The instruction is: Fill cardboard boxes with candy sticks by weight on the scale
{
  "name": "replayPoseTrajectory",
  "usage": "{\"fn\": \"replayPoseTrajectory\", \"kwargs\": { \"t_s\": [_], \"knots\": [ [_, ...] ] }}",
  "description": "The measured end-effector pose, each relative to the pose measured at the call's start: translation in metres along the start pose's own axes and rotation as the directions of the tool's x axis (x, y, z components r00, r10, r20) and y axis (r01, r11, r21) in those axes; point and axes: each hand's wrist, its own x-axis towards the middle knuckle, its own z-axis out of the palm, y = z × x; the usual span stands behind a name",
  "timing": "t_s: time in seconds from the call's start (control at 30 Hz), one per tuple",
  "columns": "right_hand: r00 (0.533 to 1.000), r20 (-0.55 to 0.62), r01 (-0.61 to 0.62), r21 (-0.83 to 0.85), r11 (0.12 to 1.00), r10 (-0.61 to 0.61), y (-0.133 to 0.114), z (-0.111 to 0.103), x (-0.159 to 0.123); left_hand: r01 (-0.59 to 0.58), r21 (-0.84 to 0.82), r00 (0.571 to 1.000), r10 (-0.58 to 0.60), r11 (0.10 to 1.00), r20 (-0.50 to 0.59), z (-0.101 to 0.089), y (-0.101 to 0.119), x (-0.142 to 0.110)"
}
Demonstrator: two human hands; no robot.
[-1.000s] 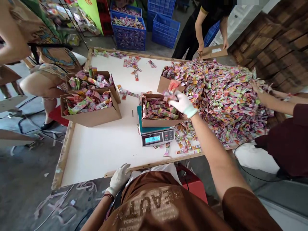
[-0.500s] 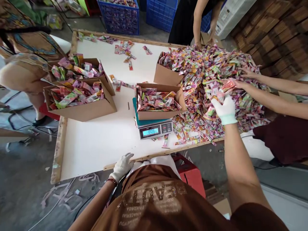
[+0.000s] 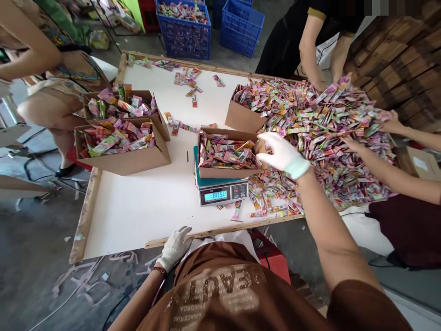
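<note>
My right hand (image 3: 282,154), in a white glove, hovers with fingers spread just right of a cardboard box (image 3: 227,173) full of colourful sachets, which sits on a digital scale (image 3: 223,193). It holds nothing. My left hand (image 3: 174,246), also gloved, rests with loosely spread fingers on the wooden table edge (image 3: 179,240) near my body. A big heap of sachets (image 3: 327,128) covers the right side of the table.
Two filled boxes (image 3: 124,151) stand at the left, another box (image 3: 243,117) by the heap. Other people's arms (image 3: 379,168) reach into the heap from the right and far side (image 3: 310,55). Blue crates (image 3: 186,32) stand beyond the table.
My right hand went from the box out to the heap, then came back left toward the box on the scale, now empty and spread. The scale's reading dropped.
</note>
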Motion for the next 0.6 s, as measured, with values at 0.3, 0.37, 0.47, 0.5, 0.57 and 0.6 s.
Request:
{"fn": "replayPoseTrajectory", "kwargs": {
  "t_s": [0.3, 0.37, 0.47, 0.5, 0.57, 0.6],
  "knots": [
    [0.935, 0.349, 0.005, -0.166, 0.986, 0.054, -0.052, 0.037, 0.070, 0.020, -0.023, 0.998, -0.022, 1.000, -0.067, -0.008, 0.015, 0.001],
    [0.967, 0.252, -0.007, -0.074, 0.997, 0.025, -0.036, 0.027, 0.064, 0.031, -0.037, 0.996, -0.034, 0.999, -0.077, -0.007, 0.013, -0.001],
    [1.000, 0.003, -0.014, 0.168, 0.986, 0.014, -0.016, 0.009, 0.044, -0.002, -0.070, 0.996, -0.005, 0.998, -0.090, -0.008, 0.014, -0.001],
    [0.996, -0.084, -0.006, 0.247, 0.969, 0.028, -0.011, 0.003, 0.035, -0.022, -0.083, 0.995, 0.014, 0.996, -0.098, -0.010, 0.016, 0.001],
    [0.970, -0.229, 0.004, 0.347, 0.938, 0.081, -0.005, -0.012, 0.011, -0.066, -0.106, 0.991, 0.052, 0.992, -0.123, -0.018, 0.021, 0.008],
    [0.953, -0.279, -0.009, 0.363, 0.932, 0.118, -0.002, -0.020, -0.003, -0.086, -0.115, 0.987, 0.069, 0.990, -0.143, -0.024, 0.023, 0.014]
  ]
}}
